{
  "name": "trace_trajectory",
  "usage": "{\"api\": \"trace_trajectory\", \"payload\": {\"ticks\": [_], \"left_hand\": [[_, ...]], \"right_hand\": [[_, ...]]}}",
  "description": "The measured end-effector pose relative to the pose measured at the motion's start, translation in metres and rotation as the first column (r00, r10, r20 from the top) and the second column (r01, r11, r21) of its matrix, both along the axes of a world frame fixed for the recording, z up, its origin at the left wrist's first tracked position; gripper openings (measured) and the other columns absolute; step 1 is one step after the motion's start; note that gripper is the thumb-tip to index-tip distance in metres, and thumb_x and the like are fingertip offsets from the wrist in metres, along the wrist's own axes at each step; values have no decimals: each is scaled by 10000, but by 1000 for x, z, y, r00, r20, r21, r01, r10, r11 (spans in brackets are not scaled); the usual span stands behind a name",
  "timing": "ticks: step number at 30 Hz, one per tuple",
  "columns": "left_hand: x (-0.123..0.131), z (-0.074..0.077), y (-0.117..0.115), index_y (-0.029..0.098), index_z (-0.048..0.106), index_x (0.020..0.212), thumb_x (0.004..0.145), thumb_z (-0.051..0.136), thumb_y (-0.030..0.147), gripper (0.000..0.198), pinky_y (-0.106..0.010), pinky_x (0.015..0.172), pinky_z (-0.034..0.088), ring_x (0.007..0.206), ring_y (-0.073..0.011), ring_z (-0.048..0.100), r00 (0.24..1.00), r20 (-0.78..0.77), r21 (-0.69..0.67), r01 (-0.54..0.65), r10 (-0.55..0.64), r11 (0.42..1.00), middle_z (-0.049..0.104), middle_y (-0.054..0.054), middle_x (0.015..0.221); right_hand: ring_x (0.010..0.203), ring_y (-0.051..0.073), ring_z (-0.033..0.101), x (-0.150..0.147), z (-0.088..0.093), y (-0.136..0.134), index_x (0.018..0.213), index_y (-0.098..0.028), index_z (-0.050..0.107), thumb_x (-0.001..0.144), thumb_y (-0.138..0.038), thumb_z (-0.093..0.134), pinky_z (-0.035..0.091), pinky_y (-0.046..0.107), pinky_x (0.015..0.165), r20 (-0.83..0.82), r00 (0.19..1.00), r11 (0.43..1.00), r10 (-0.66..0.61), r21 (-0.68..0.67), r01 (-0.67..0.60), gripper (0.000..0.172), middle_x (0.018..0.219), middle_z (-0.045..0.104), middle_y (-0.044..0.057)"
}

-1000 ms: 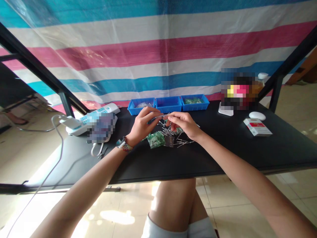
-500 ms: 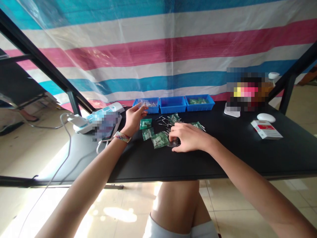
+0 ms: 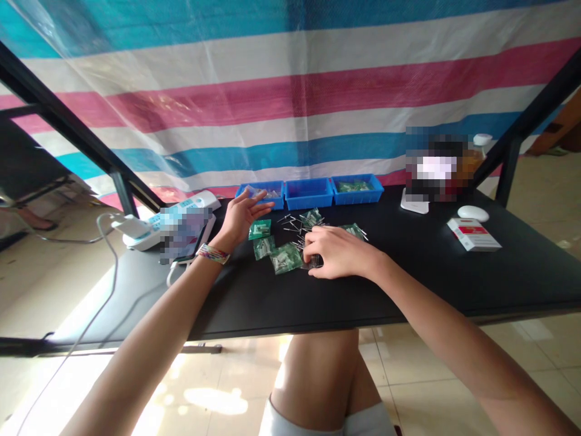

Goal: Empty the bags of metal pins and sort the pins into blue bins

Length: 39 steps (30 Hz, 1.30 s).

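My left hand is open at the front of the left blue tray, its fingers spread and nothing in them. Clear packets lie inside that tray. My right hand is curled low over the pile, its fingertips at a clear bag holding small dark parts; whether it grips the bag is hard to make out. Loose metal pins are scattered behind and left of it. Around them lie several green packets. The middle blue tray is empty, and the right blue tray holds green packets.
On the left of the black table are a white power strip, a phone on a stand and a cable. At the right stand a red and white box, a white mouse, a white item and a bottle.
My left hand has opened and its fingers have spread at the left tray. My right hand stays over the pile. The whole view has shifted slightly.
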<state>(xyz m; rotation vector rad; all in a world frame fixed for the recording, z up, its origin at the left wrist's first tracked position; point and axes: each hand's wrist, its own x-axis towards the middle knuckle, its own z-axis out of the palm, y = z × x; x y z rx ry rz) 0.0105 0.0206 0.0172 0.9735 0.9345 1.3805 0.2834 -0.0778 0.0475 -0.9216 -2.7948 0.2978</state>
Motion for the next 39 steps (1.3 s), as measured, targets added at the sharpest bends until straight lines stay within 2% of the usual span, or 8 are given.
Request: {"api": "trace_trajectory", "payload": {"ticks": [6, 13, 18, 23, 26, 29, 34, 39], "left_hand": [[-2, 1, 0, 160, 596, 1200, 853, 731, 181, 373, -414, 972, 649, 979, -269, 830, 999, 28, 22, 25, -25, 999, 712, -197, 1421], [-1, 1, -3, 180, 478, 1574, 838, 731, 195, 779, -414, 973, 642, 946, -240, 830, 997, -22, 32, 75, -75, 997, 743, -157, 1389], [4, 2, -6, 154, 611, 1421, 803, 782, 270, 651, -346, 839, 652, 889, -229, 824, 995, -84, 67, 65, -60, 996, 783, -153, 1286], [13, 6, -17, 167, 710, 1190, 798, 777, 318, 425, -306, 724, 626, 749, -184, 771, 968, -251, 188, 54, -6, 981, 793, -83, 1064], [23, 6, -29, 187, 715, 1185, 827, 765, 305, 380, -321, 755, 625, 749, -177, 742, 910, -411, 339, 96, 56, 936, 764, -77, 1063], [31, 4, -42, 225, 691, 1319, 885, 723, 261, 437, -368, 853, 633, 911, -221, 749, 784, -599, 503, 209, 163, 839, 737, -108, 1201], [38, 9, -54, 322, 782, 1268, 896, 771, 244, 380, -584, 1159, 514, 1320, -364, 620, 525, -795, 584, 526, 305, 618, 664, -118, 1451], [39, 13, -57, 325, 808, 1209, 941, 782, 288, 272, -572, 1152, 506, 1250, -347, 656, 553, -789, 587, 550, 267, 594, 761, -103, 1259]], "right_hand": [[979, 249, 627, 4, -1, 4, 975, -206, 805, 849, -244, 851, 439, 356, 872, 1, 1000, 1000, -7, -4, 7, 140, 971, 750, 53], [956, 238, 608, -1, -3, 3, 860, -192, 765, 856, -102, 716, 422, 351, 840, 2, 999, 999, 40, -27, -40, 102, 915, 743, 49], [904, 229, 594, -3, -6, 3, 768, -197, 693, 828, -53, 653, 418, 342, 820, -36, 999, 999, 41, 20, -40, 161, 841, 710, 48], [835, 190, 589, 1, -7, 10, 812, -200, 667, 837, -70, 636, 425, 304, 777, -283, 958, 995, -52, 64, 73, 136, 855, 681, 31], [738, 143, 569, 4, -10, 17, 836, -193, 676, 829, -82, 635, 426, 274, 712, -467, 871, 987, -151, -19, 161, 118, 866, 674, 15], [680, 130, 577, 4, -16, 28, 835, -188, 678, 801, -135, 676, 466, 260, 664, -661, 694, 957, -285, -239, 166, 62, 819, 670, 3], [668, 163, 678, 4, -25, 43, 924, -198, 678, 784, -321, 791, 610, 309, 635, -710, 320, 722, -627, -684, -102, 218, 801, 684, -7], [736, 171, 741, 1, -27, 44, 1081, -206, 680, 765, -355, 880, 685, 348, 753, -663, 235, 590, -711, -744, -313, 402, 859, 743, 3]]}}
